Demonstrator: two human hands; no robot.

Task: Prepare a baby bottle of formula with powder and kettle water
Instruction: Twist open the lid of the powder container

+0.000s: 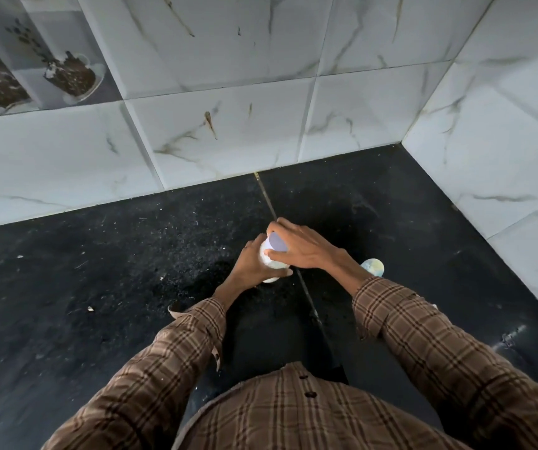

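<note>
The bottle [272, 266] is standing near the middle of the black counter [99, 271], a little toward 1 o'clock from the centre of the view, just left of the thin seam [306, 292] that is running across the stone. It is white and looks upright; most of its body is hidden by the hands. On its top a pale lilac cap [277, 242] is showing.

The left hand [251, 266] is wrapping around the bottle's body from 9 o'clock, with the thumb lying along the lower side. The right hand [306, 246] is coming from 3 o'clock and its fingers are closing over the cap from above, so both hands are gripping the same thing.

At 3 o'clock from the bottle, partly behind the right wrist, a small pale blue round object [373, 267] is lying on the counter; I cannot tell what it is.

Both arms are wearing brown checked sleeves [439, 345]. The counter is carrying small white crumbs and dust. Behind it, at 12 o'clock and at 3 o'clock, white marble-pattern tiles [228, 131] are forming a corner, and at 10 o'clock one tile with a dark picture [34, 63] is showing.
</note>
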